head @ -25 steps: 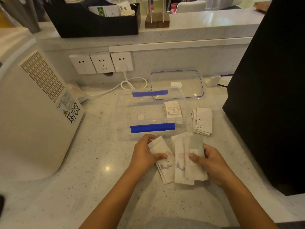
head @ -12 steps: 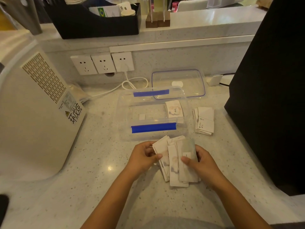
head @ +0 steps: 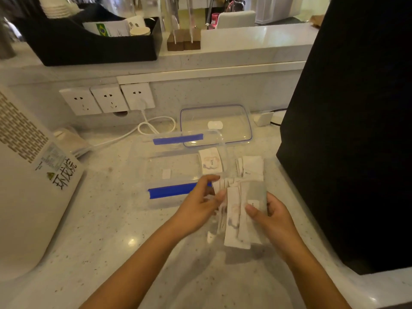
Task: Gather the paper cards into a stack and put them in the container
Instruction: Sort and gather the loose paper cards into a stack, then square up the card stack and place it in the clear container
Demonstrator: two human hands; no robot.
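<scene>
Pale speckled stone surface (head: 107, 224), lit from above, carrying the following.

Loose fan of white paper cards (head: 239, 210): held above the surface between both hands, just in front of the near right corner of the container. The cards overlap unevenly and are not squared; some bear faint printed marks. Blur hides the count.

Left hand (head: 198, 208): fingers curled round the left edge of the fan, thumb on top, closed on the cards.

Right hand (head: 270, 217): thumb pressed on the face of the rightmost card, fingers behind, likewise closed on the cards.

Clear rectangular plastic container with blue clip strips on its long sides (head: 171, 172): open, standing on the surface just beyond the hands. One white card printed "love" (head: 210, 161) stands inside against its right end, and a small white label (head: 166, 174) shows on its floor.

Clear plastic lid with a thin blue rim (head: 215, 124): lying flat behind the container, near the wall.

Second small pile of white cards (head: 252, 167): on the surface just right of the container, partly hidden by the held fan.

Large white appliance with a perforated grille and a warning sticker (head: 29, 175): at the left edge.

Three white wall sockets (head: 107, 100): on the wall behind, with a white cable (head: 153, 126) plugged into the rightmost and looped on the surface.

Tall black panel (head: 347, 130): at the right.

Black tray of cups and papers (head: 89, 41): on the raised ledge above the sockets.
</scene>
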